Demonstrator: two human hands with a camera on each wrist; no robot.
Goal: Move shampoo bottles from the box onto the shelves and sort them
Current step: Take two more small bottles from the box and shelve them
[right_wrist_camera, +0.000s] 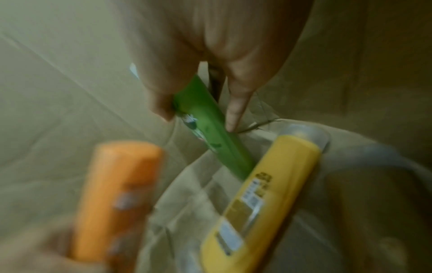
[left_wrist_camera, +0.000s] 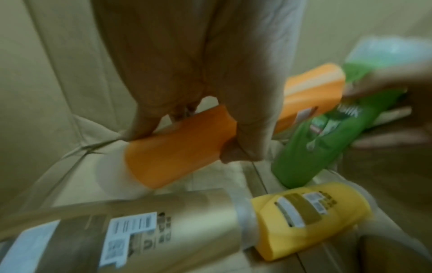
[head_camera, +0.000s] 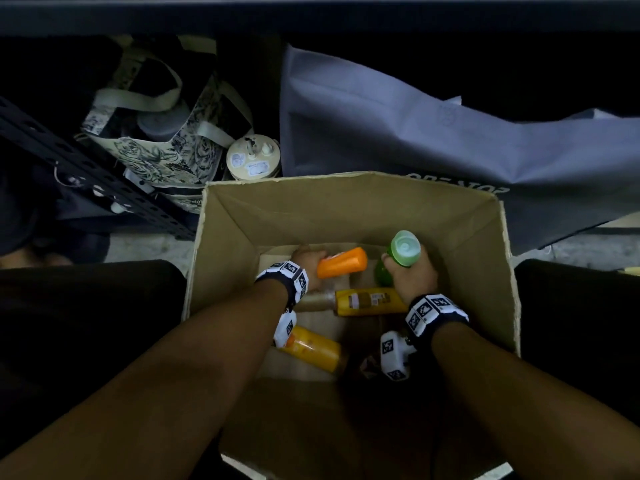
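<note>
Bottles point(head_camera: 370, 301) crowd box point(head_camera: 346, 202) beneath hands point(head_camera: 410, 277); bags point(head_camera: 415, 133) behind.

Open-topped box point(head_camera: 485, 244) leaves room above; yellow bottle point(head_camera: 370, 302) lies between both wrists.

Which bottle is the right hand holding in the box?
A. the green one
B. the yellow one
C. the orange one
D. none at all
A. The right hand has its fingers curled round the green bottle inside the box, while the left hand grips the orange bottle, and the yellow bottle lies untouched on the bottom.
</note>
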